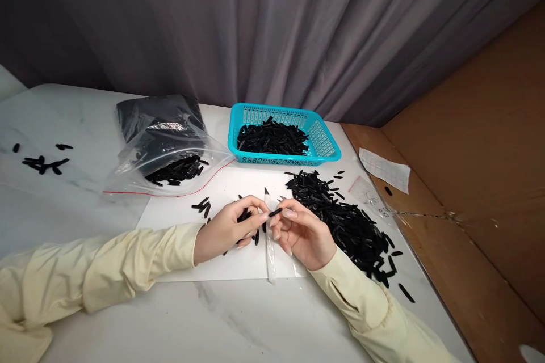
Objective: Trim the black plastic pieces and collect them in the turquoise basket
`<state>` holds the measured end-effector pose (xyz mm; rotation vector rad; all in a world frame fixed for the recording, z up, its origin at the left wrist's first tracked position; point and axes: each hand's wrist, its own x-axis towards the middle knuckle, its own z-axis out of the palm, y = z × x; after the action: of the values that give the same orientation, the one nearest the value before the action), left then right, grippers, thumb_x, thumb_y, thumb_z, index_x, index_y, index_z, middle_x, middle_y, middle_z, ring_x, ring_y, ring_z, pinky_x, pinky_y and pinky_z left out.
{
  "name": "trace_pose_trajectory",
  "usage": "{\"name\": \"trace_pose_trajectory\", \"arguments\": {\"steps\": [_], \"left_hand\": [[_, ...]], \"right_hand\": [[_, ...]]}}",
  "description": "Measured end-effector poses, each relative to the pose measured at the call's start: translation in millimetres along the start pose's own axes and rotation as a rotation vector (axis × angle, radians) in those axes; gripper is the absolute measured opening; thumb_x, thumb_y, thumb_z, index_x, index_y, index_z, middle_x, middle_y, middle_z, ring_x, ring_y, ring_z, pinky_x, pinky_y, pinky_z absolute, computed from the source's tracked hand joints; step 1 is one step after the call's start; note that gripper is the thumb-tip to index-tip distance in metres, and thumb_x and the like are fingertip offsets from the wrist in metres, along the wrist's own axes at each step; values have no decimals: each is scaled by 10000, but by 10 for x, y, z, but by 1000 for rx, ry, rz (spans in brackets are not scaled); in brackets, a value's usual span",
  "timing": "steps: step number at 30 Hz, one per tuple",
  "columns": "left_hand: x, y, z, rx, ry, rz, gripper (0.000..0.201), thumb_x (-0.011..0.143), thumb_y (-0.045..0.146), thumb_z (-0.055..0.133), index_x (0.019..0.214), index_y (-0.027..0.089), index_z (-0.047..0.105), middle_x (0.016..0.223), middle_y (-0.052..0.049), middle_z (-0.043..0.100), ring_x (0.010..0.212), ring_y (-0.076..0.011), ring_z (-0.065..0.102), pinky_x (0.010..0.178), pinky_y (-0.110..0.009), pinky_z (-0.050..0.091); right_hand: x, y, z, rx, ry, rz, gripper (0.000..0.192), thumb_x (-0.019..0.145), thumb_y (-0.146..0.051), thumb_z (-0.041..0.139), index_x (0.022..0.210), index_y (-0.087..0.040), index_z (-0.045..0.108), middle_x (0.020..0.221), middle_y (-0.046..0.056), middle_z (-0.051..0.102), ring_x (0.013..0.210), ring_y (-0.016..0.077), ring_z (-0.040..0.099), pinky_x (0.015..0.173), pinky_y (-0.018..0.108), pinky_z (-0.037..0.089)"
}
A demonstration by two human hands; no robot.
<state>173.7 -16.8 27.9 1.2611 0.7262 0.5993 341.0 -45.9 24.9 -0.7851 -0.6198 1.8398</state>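
Between the fingertips of both hands is a small, slim black piece with a long narrow shape; its exact kind is not clear. My left hand pinches one end with thumb and forefinger. The other end sits in the thumb and fingers of my right hand. Below them lies a white pen-like stick with a dark pointed tip, on a white sheet. Several similar black pieces lie under and beside my left hand, partly hidden by it. A large heap of black pieces spreads to the right of my right hand.
A blue plastic basket with black pieces stands at the back. Left of it lies a clear zip bag, black pieces at its mouth. Loose pieces lie far left. Cardboard borders the right, with a paper slip. A grey curtain hangs behind.
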Motion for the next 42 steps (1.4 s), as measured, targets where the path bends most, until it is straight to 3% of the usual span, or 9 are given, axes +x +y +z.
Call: {"name": "trace_pose_trajectory", "arguments": {"steps": [13, 23, 42], "left_hand": [[-57, -6, 35, 109, 117, 36, 247, 840, 356, 493, 956, 151, 568, 570, 65, 417, 344, -30, 347, 372, -183, 292], [-79, -47, 18, 191, 129, 71, 235, 874, 337, 457, 957, 166, 595, 505, 64, 424, 352, -46, 354, 395, -182, 305], [-104, -37, 20, 191, 132, 98, 271, 868, 309, 470, 1050, 167, 612, 551, 49, 442, 369, -47, 357, 400, -183, 327]], "right_hand": [[-7, 61, -21, -84, -19, -102, 101, 745, -211, 652, 797, -158, 583, 703, 47, 709, 568, 138, 656, 417, 182, 493], [-36, 30, 24, -111, -25, -26, 175, 731, -221, 626, 879, -168, 547, 790, 97, 720, 664, 190, 679, 467, 240, 500], [-27, 42, 11, -121, -27, -10, 139, 744, -237, 591, 856, -157, 575, 760, 87, 711, 640, 175, 654, 474, 249, 460]]}}
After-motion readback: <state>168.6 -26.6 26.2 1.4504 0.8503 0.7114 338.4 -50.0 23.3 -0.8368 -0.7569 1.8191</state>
